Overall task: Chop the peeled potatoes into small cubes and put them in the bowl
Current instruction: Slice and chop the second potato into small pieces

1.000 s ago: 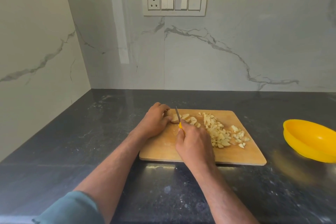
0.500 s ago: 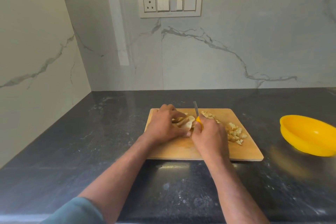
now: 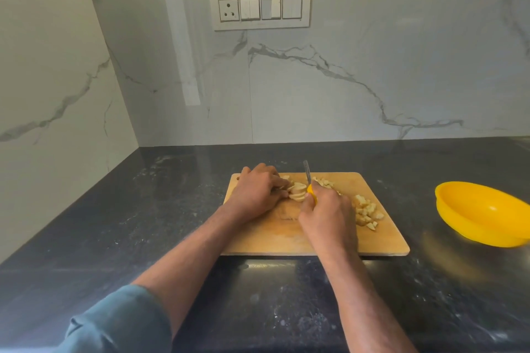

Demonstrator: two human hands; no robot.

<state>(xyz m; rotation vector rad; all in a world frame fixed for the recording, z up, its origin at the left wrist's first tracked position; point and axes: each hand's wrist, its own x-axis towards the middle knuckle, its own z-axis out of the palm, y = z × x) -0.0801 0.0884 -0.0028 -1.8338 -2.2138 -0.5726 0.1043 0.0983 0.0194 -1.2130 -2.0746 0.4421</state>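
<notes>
Soft, even light falls from above, and a warm band glows along the top of the marble wall. The dark countertop throws glare just below the near edge of the cutting board, and a yellow sheen beside the bowl. Shadows stay faint. Wide-angle bending curves the wall edges; the whole picture looks slightly soft.

1. We see a dark speckled stone surface meeting marble walls.
2. A wooden cutting board lies flat on it.
3. A yellow bowl rests apart, right of the board.
</notes>
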